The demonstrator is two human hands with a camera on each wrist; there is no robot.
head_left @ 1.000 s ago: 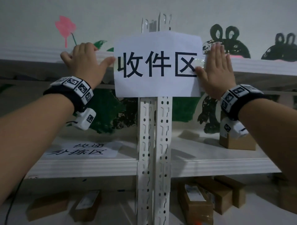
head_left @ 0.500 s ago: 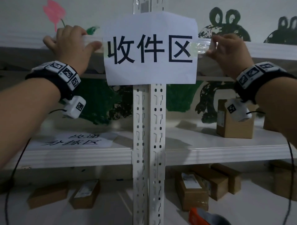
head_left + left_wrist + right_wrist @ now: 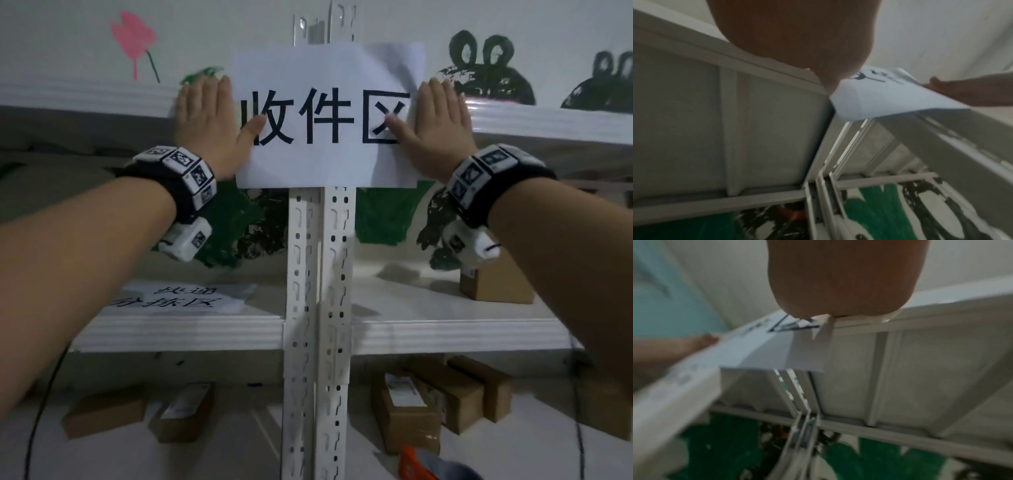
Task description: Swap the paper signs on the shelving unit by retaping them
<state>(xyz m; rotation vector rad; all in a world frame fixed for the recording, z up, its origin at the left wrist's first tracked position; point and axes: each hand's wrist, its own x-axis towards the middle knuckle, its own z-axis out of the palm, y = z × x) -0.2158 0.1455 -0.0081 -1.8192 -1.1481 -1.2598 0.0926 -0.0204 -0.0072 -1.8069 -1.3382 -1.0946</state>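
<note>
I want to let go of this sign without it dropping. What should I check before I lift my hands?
1. Left hand flat on the sign at its left edge: ok.
2. Right hand flat on the right edge: ok.
3. Sign level on the upper shelf rail: ok.
4. Tape bonded on both sides: cannot tell, hidden under the palms.
5. Upper right corner flat: not ok, it looks lifted and creased.
6. Second sign lying on the middle shelf, not yet taped: not ok.

Upright sign (image 3: 327, 116) on the shelving post: 收件区, in large black characters
Flat sign (image 3: 181, 298) lying on the left middle shelf: 快递 above 分拣区, seen at a slant
Box labels on the lower shelf: too small and blurred to read
Wristband markers: black-and-white square codes, no readable text
</note>
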